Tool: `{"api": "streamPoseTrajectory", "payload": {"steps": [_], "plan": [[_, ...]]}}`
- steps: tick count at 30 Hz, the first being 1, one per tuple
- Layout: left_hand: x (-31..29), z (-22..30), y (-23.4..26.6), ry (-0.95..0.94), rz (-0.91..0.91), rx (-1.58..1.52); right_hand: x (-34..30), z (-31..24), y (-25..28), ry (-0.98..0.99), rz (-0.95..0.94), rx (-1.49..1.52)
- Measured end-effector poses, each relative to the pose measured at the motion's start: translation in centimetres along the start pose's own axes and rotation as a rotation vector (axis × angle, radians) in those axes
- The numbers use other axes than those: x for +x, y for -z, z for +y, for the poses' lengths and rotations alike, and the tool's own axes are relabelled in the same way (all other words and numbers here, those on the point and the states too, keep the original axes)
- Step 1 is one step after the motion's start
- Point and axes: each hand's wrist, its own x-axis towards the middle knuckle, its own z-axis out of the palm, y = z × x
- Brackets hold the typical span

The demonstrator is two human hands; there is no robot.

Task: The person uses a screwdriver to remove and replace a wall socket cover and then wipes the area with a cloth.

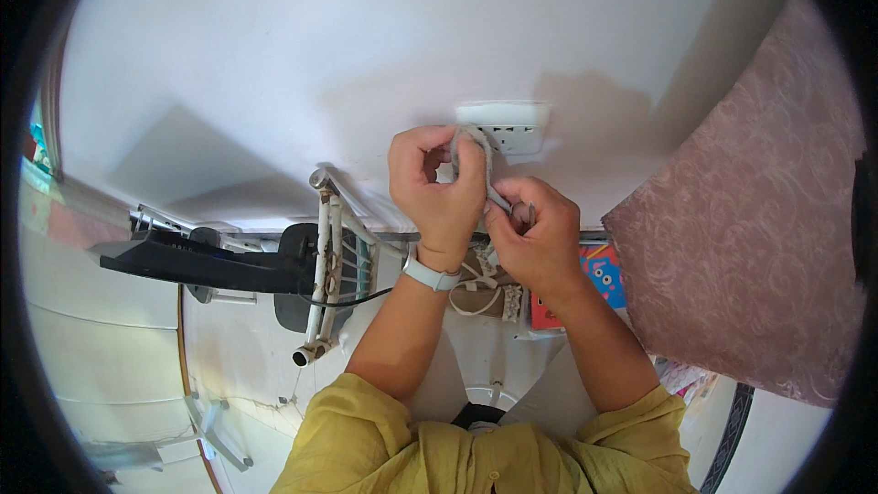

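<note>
Fingers of left hand and right hand grip white cable.

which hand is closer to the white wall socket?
Left. The left hand is raised right beside the wall socket, holding a grey cable at its lower left edge. The right hand sits lower, below the socket.

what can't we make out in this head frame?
- White plug/adapter: mostly wrapped by the left hand, shape unclear.
- Cable end: pinched in the right hand, tip covered by fingers.
- Wall socket: lower left blocked by the left hand, so can't tell if anything is plugged in.
- Items under the wrists: hidden by the forearms.
</note>
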Motion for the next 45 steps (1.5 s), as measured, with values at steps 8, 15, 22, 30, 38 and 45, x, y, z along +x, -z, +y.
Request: {"api": "streamPoseTrajectory", "payload": {"steps": [8, 15, 22, 30, 38, 45], "plan": [[0.6, 1.9, -0.8, -0.328, -0.274, 0.353, 0.1, 0.5, 0.5, -0.040, 0.020, -0.013], [0.3, 2.2, -1.2, -0.200, -0.195, 0.271, 0.0, 0.6, 0.1, -0.067, 0.013, 0.019], [1.4, 0.7, 0.8, 0.015, -0.051, 0.260, -0.1, -0.1, 0.2, -0.041, -0.005, 0.004], [0.9, 1.5, 1.1, -0.108, -0.082, 0.125, -0.1, -0.6, 0.0, -0.001, -0.033, 0.048], [1.9, 1.9, 0.0, 0.002, -0.086, 0.089, -0.2, -0.4, -0.2, -0.098, 0.038, 0.104], [0.6, 0.0, 0.9, 0.009, -0.059, 0.215, -0.4, 0.3, -0.7, -0.055, -0.035, 0.056]]}}
